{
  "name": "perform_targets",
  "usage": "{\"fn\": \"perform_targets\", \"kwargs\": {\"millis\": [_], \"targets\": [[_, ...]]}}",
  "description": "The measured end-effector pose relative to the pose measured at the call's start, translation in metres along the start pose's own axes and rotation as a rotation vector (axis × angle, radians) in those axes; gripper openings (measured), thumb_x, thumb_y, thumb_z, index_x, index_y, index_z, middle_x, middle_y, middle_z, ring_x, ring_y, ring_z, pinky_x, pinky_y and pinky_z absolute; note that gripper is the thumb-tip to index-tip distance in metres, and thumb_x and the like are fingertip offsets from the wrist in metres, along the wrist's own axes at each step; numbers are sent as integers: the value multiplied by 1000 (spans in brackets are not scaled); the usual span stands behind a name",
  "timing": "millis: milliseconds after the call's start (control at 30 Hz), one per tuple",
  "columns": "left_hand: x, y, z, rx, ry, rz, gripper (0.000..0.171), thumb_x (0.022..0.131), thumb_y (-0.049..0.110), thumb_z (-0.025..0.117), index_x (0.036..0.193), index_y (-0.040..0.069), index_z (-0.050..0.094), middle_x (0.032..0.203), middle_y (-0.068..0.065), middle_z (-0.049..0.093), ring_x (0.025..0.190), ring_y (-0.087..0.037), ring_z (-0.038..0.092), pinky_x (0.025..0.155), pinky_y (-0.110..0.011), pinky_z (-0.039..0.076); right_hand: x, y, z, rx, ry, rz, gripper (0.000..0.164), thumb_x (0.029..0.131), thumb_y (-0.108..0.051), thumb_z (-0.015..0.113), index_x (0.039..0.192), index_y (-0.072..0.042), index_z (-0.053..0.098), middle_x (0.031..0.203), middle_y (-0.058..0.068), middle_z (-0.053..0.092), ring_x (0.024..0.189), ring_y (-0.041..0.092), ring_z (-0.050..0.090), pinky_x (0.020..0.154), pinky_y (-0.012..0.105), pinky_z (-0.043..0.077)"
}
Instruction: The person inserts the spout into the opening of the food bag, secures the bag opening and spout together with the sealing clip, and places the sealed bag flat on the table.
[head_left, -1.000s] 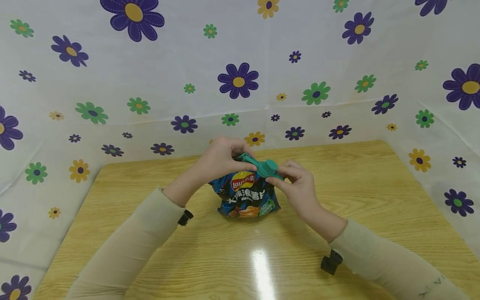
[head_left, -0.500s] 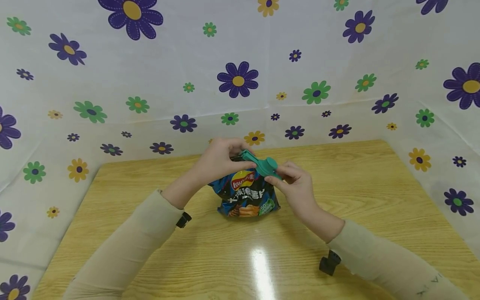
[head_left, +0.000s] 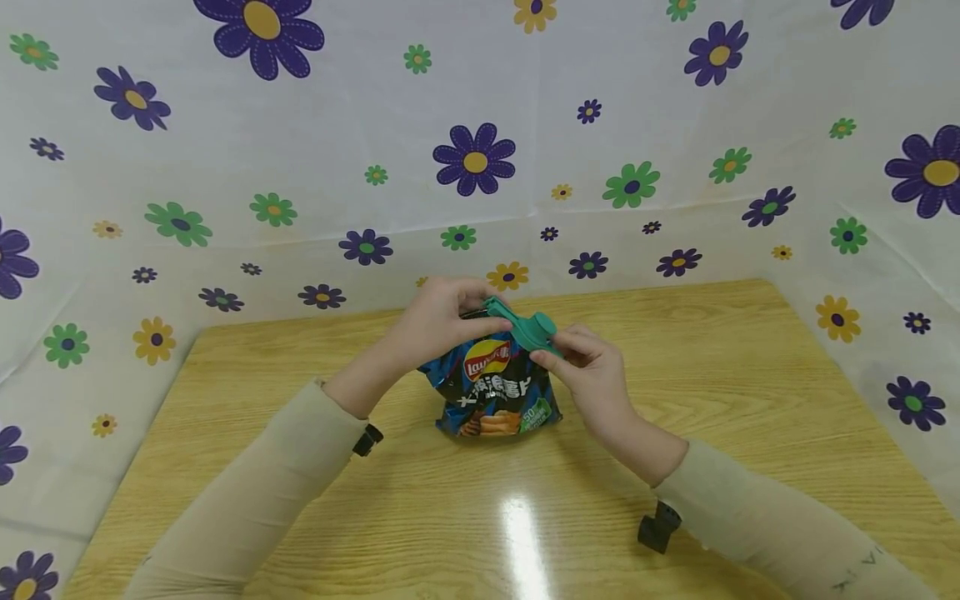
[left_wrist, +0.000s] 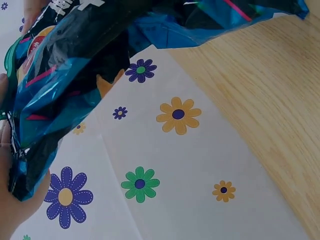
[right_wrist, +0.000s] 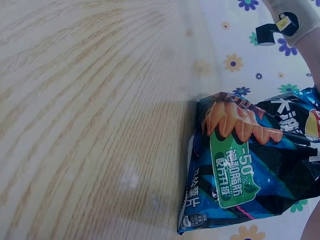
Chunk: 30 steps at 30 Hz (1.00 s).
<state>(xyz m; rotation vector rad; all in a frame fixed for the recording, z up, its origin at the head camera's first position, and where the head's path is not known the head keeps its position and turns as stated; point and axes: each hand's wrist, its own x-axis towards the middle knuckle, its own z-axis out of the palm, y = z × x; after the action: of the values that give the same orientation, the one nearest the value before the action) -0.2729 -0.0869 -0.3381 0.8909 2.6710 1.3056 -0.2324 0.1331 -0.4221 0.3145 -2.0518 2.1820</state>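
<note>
A blue and black Lay's chip bag (head_left: pixel 495 387) stands on the table, its upper part between both hands. Across its top lies a teal bag clip (head_left: pixel 531 332) with a round cap. My left hand (head_left: pixel 442 321) grips the top left of the bag, its thumb along the clip. At the clip's right end, my right hand (head_left: pixel 596 371) pinches it between thumb and fingers. The left wrist view shows the bag's crumpled top edge (left_wrist: pixel 22 185) in the left hand. In the right wrist view the bag's bottom (right_wrist: pixel 220 175) meets the table, and the right fingers are out of frame.
The wooden table (head_left: pixel 375 517) spreads around the bag. A white cloth (head_left: pixel 337 142) with printed flowers rises behind and at both sides. Small black devices (head_left: pixel 660 527) hang at both sleeve cuffs.
The clip's left end has risen slightly and the clip has turned a little on the bag's top. Both hands keep nearly the same place; the bag barely shifts.
</note>
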Motion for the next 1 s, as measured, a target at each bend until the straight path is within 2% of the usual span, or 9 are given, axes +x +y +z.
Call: {"fn": "perform_targets", "kwargs": {"millis": [100, 133, 233, 333, 400, 500, 633, 733, 1000], "targets": [[0, -2, 0, 6, 3, 17, 22, 95, 8, 80, 114, -3, 77, 106, -17, 81, 93, -26, 82, 83, -34, 67, -1, 0, 0, 18, -6, -4, 27, 92, 18, 70, 119, 21, 70, 86, -17, 64, 83, 4, 54, 75, 11, 54], [0, -3, 0, 9, 4, 28, 22, 95, 8, 80, 114, -3, 78, 105, -16, 81, 90, -26, 81, 81, -33, 67, -1, 1, -1, 32, -9, -8, 26, 92, 18, 70, 118, 17, 72, 87, -16, 64, 84, 4, 55, 76, 12, 55], [0, -3, -1, 7, 2, 51, 22, 94, 7, 81, 114, -3, 79, 102, -16, 81, 84, -23, 80, 77, -29, 66, -2, 1, -1, 75, -19, -23, 35, 92, 19, 70, 111, -7, 83, 87, -14, 66, 84, 5, 56, 76, 12, 56], [0, 0, -3, 17, -3, 53, 21, 95, 7, 80, 113, -2, 80, 100, -16, 81, 82, -22, 79, 76, -29, 66, -3, 2, -2, 100, -30, -34, 54, 92, 18, 70, 99, -34, 82, 88, -13, 66, 83, 5, 55, 76, 12, 56], [0, 1, -3, 29, -7, 56, 19, 95, 8, 80, 112, -1, 81, 99, -15, 82, 81, -20, 79, 75, -28, 66, -3, 3, -3, 103, -37, -32, 59, 92, 18, 69, 96, -40, 80, 87, -13, 65, 84, 5, 55, 76, 12, 56], [-1, 2, -4, 51, -10, 65, 16, 97, 10, 79, 109, 0, 81, 97, -13, 82, 76, -16, 76, 72, -25, 63, -2, 2, -3, 101, -40, -27, 54, 92, 19, 70, 98, -34, 82, 87, -12, 65, 86, 6, 56, 77, 13, 56], [-1, 2, -4, 88, -13, 86, 13, 98, 12, 78, 106, 3, 82, 92, -9, 81, 71, -11, 69, 67, -22, 58, -1, 0, -4, 68, -47, -27, 31, 91, 19, 71, 112, -1, 82, 89, -13, 66, 90, 5, 60, 83, 14, 59], [-1, 3, -4, 110, -13, 100, 11, 99, 13, 77, 103, 4, 82, 89, -7, 80, 69, -10, 66, 65, -21, 55, 0, -2, -4, 21, -61, -35, 28, 91, 19, 71, 119, 19, 71, 94, -17, 68, 93, 4, 64, 89, 16, 59], [-2, 2, -4, 126, -8, 114, 9, 100, 13, 75, 99, 5, 80, 83, -5, 77, 66, -11, 59, 62, -21, 48, 3, -3, -5, -38, -96, -37, 29, 92, 15, 72, 121, 18, 70, 101, -22, 69, 93, 3, 65, 91, 16, 59]]}}
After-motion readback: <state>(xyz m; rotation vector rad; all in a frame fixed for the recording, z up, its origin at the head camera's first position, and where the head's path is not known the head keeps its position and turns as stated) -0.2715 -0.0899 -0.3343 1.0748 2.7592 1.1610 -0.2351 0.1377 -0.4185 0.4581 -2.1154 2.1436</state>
